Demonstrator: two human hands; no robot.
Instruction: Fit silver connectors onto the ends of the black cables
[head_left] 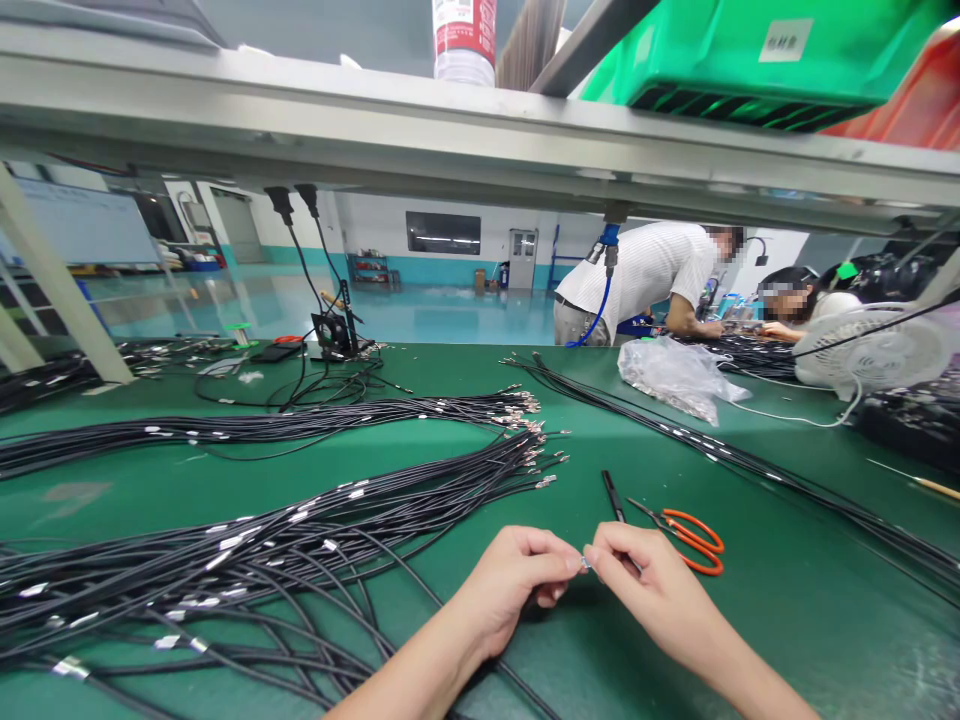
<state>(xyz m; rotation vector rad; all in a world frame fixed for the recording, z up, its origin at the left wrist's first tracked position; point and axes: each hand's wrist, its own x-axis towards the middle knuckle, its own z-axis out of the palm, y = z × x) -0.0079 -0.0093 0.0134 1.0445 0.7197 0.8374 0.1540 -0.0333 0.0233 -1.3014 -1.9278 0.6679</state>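
Note:
My left hand [516,583] and my right hand [643,586] meet above the green mat [795,620], pinching a small metal terminal [586,563] between their fingertips. The terminal is tiny and partly hidden by my fingers. A thin black wire seems to run from it past my right hand. Just beyond that hand lie orange-handled snips [686,540] and a slim black tool [612,495], neither touched. To the left spreads a large bundle of black cables [262,560] with metal-crimped ends. Another bundle [262,425] lies farther back.
A third cable bundle [750,465] crosses the mat on the right. Behind it are a plastic bag [675,378] and a white fan [874,350]. A metal shelf [450,120] with a green bin [750,60] runs overhead. Two co-workers [645,275] work beyond, past a small black machine [334,335].

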